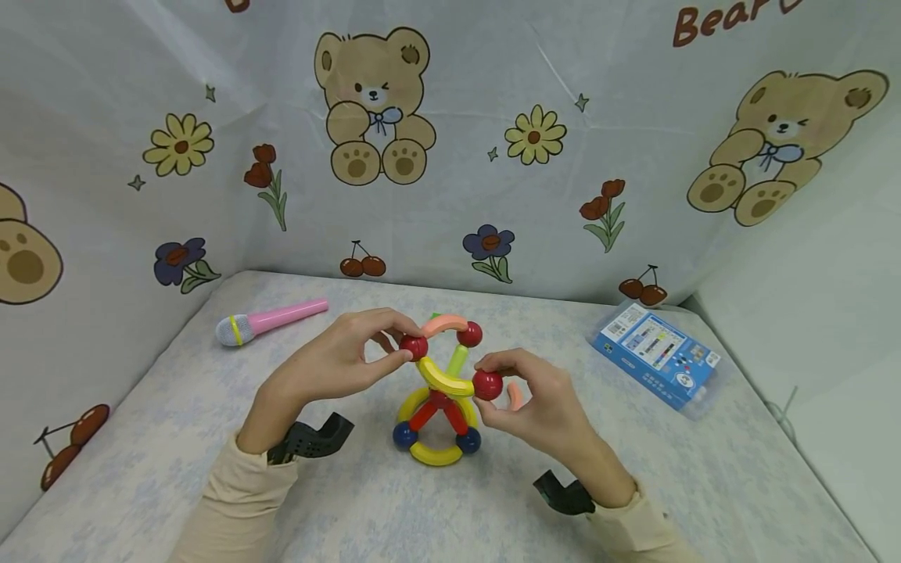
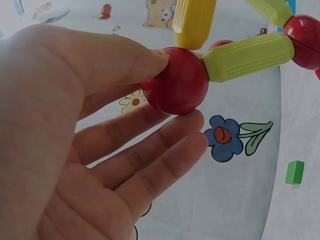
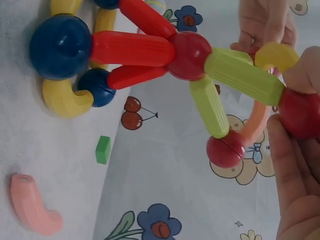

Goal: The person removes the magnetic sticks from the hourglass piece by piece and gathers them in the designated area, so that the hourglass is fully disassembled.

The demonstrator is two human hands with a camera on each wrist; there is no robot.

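Note:
A ball-and-rod building toy stands between the hands, its base made of blue balls [image 1: 405, 435] and yellow curved rods [image 1: 435, 455]. Red rods [image 3: 132, 48] rise to a central red ball [image 3: 188, 56], from which light green rods [image 3: 245, 76] fan out. My left hand [image 1: 338, 356] pinches an upper red ball [image 2: 180, 82] between thumb and fingers. Another upper red ball [image 1: 487, 385] is gripped by my right hand [image 1: 538, 399]. A yellow curved rod [image 1: 443, 380] spans these two balls. Behind, an orange curved rod [image 1: 445, 324] meets a third red ball [image 1: 469, 335].
A loose pink curved rod [image 3: 32, 205] and a small green block [image 3: 103, 150] lie on the table beyond the toy. A pink toy microphone [image 1: 274, 319] is at the back left. The blue box [image 1: 658, 356] lies back right. Printed cloth hangs behind.

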